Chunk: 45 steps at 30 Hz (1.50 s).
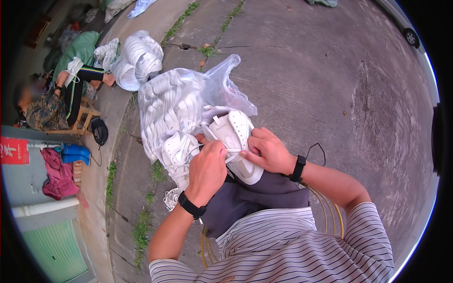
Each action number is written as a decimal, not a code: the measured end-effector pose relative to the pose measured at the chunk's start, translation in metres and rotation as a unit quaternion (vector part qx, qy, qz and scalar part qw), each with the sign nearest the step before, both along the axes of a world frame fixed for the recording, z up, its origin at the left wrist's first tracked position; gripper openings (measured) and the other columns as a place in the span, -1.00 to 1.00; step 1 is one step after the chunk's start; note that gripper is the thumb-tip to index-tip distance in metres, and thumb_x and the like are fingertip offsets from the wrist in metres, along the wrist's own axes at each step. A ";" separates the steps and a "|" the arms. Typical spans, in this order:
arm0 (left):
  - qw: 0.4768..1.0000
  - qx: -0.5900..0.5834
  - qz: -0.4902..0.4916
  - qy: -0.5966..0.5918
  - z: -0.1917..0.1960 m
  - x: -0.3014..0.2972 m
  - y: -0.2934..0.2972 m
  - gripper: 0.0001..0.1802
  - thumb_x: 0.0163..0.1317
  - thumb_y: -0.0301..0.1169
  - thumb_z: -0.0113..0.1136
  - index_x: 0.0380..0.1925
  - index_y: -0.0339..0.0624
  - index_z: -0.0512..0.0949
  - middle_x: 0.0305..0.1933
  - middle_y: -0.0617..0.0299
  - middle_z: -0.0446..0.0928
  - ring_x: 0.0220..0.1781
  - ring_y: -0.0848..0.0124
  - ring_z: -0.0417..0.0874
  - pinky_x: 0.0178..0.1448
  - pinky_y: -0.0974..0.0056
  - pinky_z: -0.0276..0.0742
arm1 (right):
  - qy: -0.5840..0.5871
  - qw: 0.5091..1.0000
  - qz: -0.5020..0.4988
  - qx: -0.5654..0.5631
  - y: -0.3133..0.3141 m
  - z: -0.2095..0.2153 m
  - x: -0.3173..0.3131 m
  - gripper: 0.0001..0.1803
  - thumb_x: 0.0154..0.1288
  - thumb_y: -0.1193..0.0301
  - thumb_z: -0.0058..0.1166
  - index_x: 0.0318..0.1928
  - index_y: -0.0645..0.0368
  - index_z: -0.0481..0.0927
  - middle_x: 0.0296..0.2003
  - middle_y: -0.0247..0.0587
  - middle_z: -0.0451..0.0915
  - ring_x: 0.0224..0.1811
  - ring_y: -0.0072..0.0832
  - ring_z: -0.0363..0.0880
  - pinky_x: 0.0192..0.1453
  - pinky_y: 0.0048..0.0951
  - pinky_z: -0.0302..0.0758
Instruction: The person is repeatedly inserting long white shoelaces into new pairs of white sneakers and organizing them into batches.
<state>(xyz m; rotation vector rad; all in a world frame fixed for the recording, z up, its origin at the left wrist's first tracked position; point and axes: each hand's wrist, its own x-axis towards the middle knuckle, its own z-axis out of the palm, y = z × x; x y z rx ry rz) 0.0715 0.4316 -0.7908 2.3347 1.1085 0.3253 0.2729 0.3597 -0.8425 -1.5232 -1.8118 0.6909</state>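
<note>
At frame centre, the left hand (206, 172) pinches a thin white lace (232, 150) taut; the right hand (269, 152) clasps a white mesh sneaker (234, 134) on the lap; steady tension should help threading.

An outdoor work yard: cracked concrete paving (330, 85) with weeds in the seams, clear bags of white shoes (174, 99) heaped beyond the hands, a parked car (409, 35) far right.

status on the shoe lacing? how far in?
Done: cannot tell; a second white shoe lies beside it with laces showing. In hand: right hand steadies a white shoe on the lap while left hand pulls its lace. Left: a clear bag of white pieces sits ahead.
</note>
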 end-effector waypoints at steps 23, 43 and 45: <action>0.987 -0.075 -0.137 0.046 0.043 -0.002 -0.124 -0.83 0.31 -0.39 0.13 -0.19 -0.25 0.49 -0.49 0.06 0.59 -0.49 0.06 0.66 -0.46 0.05 0.54 | 0.041 0.997 0.028 -0.063 -0.056 0.042 -0.007 -0.66 0.37 0.21 0.13 -0.43 0.21 0.58 -0.46 -0.14 0.51 -0.28 -0.17 0.46 -0.13 -0.21 0.41; 0.995 0.078 0.057 0.027 0.032 -0.059 -0.131 -0.60 0.23 -0.38 0.26 0.03 -0.27 0.45 -0.02 0.03 0.54 -0.24 0.06 0.69 -0.26 0.11 0.62 | -0.109 0.952 0.083 -0.272 -0.123 0.076 -0.015 -0.65 0.18 0.28 0.29 -0.17 0.22 0.47 -0.26 -0.03 0.60 -0.16 -0.10 0.60 -0.11 -0.17 0.49; 0.994 0.059 0.064 0.062 0.030 -0.065 -0.126 -0.63 0.22 -0.38 0.27 -0.02 -0.27 0.46 -0.10 -0.01 0.57 -0.29 0.03 0.68 -0.29 0.08 0.60 | -0.112 0.947 0.073 -0.293 -0.123 0.081 -0.017 -0.58 0.20 0.26 0.30 -0.05 0.21 0.47 -0.17 -0.01 0.61 -0.09 -0.14 0.61 -0.04 -0.21 0.51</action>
